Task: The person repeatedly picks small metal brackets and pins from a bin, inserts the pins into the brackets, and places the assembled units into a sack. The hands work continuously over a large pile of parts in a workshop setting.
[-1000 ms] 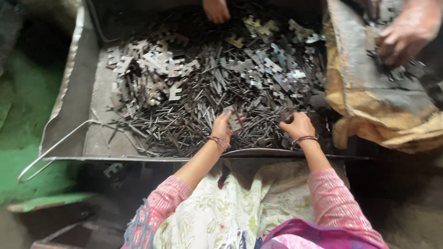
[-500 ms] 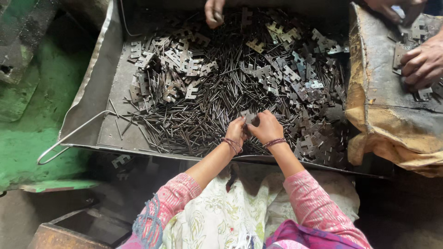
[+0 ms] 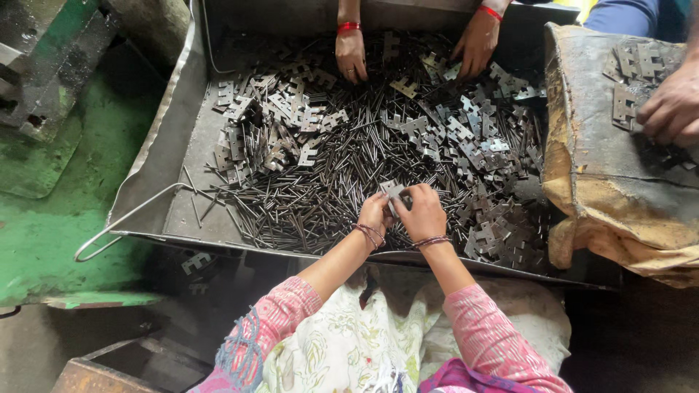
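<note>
Hands meet over the near edge of the tray [image 3: 171, 164], at about 6 o'clock in your view. Your left hand [image 3: 375, 215] and right hand [image 3: 422, 215] are just beside each other, fingers curled round a small notched plate [image 3: 393, 191] pinched between them, so both are grasping it. The plate sits just above the pile of pins [image 3: 320, 193], dark thin rods that fill the tray's middle. More plates [image 3: 273, 131] lie heaped at 10 o'clock, and another heap [image 3: 480, 145] runs from 1 down to 4 o'clock. At 12 o'clock two hands of another person [image 3: 352, 57] rest on the far plates, each wrist with a red band. At 3 o'clock a worn sack [image 3: 611, 196] holds a few plates, with a third person's hand [image 3: 673, 109] on top.
</note>
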